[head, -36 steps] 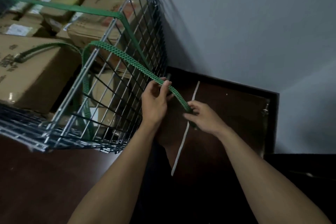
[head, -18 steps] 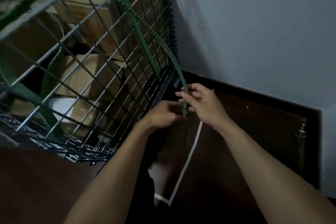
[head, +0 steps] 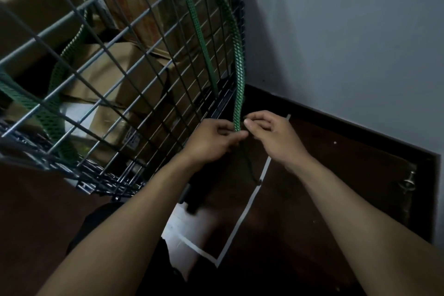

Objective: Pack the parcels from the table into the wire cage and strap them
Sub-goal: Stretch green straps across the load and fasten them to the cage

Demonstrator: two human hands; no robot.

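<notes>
The wire cage [head: 134, 31] fills the upper left, with several brown cardboard parcels [head: 115, 74] stacked inside. A green strap [head: 239, 72] hangs down the outside of the cage's right corner. My left hand [head: 213, 139] and my right hand [head: 271, 134] meet low beside that corner, and both pinch the strap near its lower end. A second green strap [head: 199, 31] runs down the cage wall behind it. More green strap loops [head: 51, 113] show through the mesh at the left.
A grey wall [head: 348, 43] stands close on the right, with a dark skirting at its foot. The floor [head: 324, 187] is dark brown with a white tape line [head: 242, 218]. A metal fitting [head: 408, 182] is at the far right. The cage base sits low at the left.
The view has dropped and moved closer to the cage side. Both hands have slid down the strap, which now hangs almost straight instead of arching over the cage rim.
</notes>
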